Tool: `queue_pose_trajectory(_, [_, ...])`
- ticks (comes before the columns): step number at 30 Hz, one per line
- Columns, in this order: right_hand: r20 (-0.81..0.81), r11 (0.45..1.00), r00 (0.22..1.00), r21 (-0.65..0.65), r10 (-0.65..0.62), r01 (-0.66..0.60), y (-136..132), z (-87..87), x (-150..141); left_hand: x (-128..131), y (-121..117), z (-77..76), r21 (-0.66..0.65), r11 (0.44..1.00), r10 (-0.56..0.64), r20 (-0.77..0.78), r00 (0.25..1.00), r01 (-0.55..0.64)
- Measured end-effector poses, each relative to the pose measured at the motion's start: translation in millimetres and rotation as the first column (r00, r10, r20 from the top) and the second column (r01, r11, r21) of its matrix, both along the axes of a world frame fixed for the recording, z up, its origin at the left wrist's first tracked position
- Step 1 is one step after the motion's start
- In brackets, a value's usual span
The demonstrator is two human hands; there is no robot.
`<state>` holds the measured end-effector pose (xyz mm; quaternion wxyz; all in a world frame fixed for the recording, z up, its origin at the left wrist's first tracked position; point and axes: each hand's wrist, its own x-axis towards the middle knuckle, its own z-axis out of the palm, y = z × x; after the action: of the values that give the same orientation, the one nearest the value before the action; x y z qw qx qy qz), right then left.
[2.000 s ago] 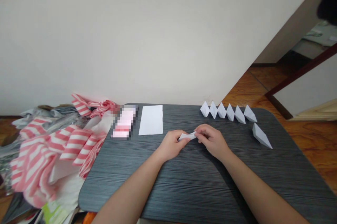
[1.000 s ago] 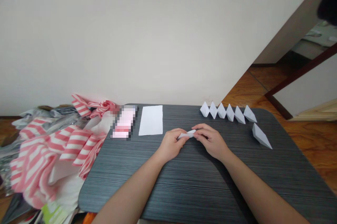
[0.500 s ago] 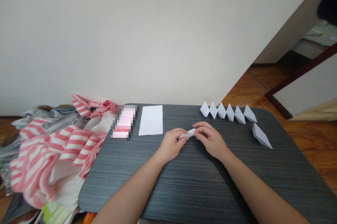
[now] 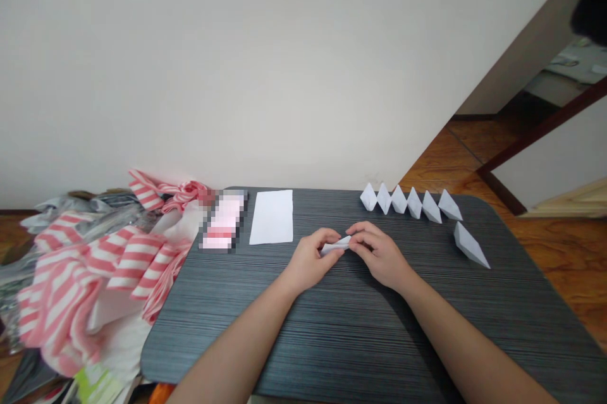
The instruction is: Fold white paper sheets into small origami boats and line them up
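Between my hands is a small piece of folded white paper (image 4: 337,244), held just above the dark table. My left hand (image 4: 310,260) grips its left end, thumb at the near side and fingers curled over the far side. At the right end, my right hand (image 4: 379,253) pinches the paper between thumb and fingertips. Parts of the paper are hidden by the fingers. Beyond my right hand stands a row of several folded white paper boats (image 4: 399,200), and another paper boat (image 4: 470,244) lies apart, nearer on the right.
A stack or sheet of white paper (image 4: 272,217) lies at the back left of the table (image 4: 322,341). Beside it is a blurred-out pink and white rectangle (image 4: 225,220). Red-and-white striped cloth (image 4: 137,258) is heaped left of the table. A wall (image 4: 284,75) rises behind.
My left fingers have lifted and shifted on the folded paper, showing more of it. My right fingers have moved slightly and still pinch its end. The boats and the flat paper stay put.
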<state>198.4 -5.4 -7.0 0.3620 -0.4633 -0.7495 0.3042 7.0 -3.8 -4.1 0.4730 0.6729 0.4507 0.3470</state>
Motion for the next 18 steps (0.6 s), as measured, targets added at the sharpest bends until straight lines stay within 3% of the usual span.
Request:
queue_pose_trajectory(9, [-0.068, 0.999, 0.997, -0.05, -0.025, 0.021, -3, -1.1, -4, 0, 0, -7.2, -0.163, 0.987, 0.006, 0.112, 0.994, 0.012])
queue_pose_trajectory(14, [-0.157, 0.965, 0.979, -0.25, -0.127, 0.085, -2, -15.4, -4, 1, 2, -9.4, -0.224, 0.975, 0.047, 0.182, 0.982, -0.005])
queue_pose_trajectory(18, [-0.127, 0.943, 0.988, -0.33, -0.089, 0.042, -3, -15.6, -3, 0, 2, -9.4, -0.246, 0.969, 0.054, 0.209, 0.976, -0.001])
